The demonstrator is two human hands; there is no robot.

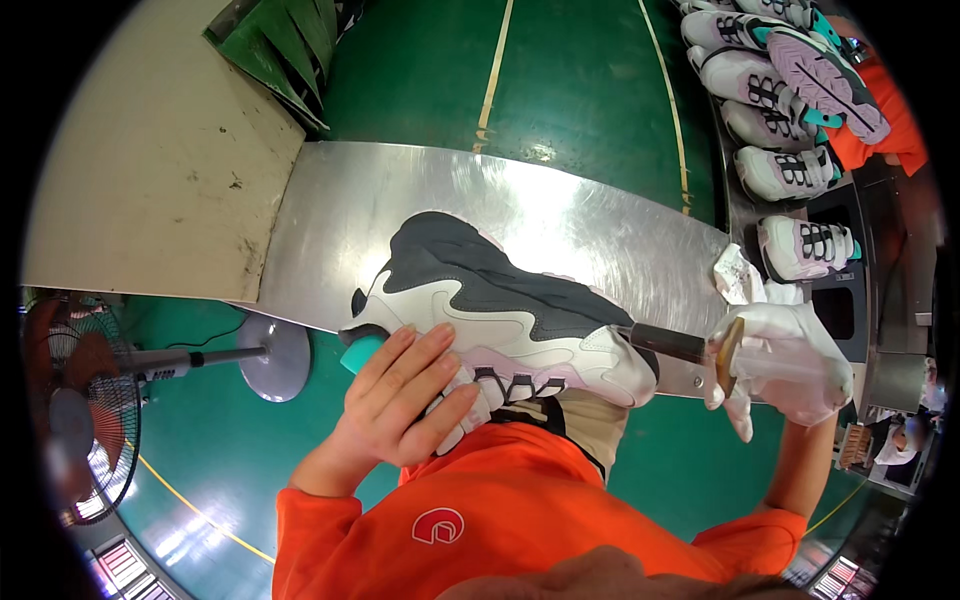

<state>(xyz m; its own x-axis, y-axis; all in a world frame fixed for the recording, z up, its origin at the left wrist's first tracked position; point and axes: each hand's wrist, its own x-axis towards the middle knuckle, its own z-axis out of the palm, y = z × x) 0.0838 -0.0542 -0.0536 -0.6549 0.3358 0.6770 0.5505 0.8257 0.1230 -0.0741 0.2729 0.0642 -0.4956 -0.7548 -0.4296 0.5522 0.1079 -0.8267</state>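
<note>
A white, grey and pale pink sneaker [500, 310] lies on its side at the near edge of a shiny metal table [400, 200], sole toward the far side, a teal insert showing at its heel. My bare left hand [405, 395] presses on its laced upper and holds it steady. My right hand [790, 365], in a white glove, grips a brush by its wooden handle [728, 352]; the dark metal ferrule [665, 343] points left and touches the toe of the shoe.
A row of matching sneakers [780, 110] stands on a conveyor at the right. A crumpled white cloth [738, 275] lies on the table's right end. A beige board [150, 150] leans at the left, with a floor fan [80, 400] below it. The floor is green.
</note>
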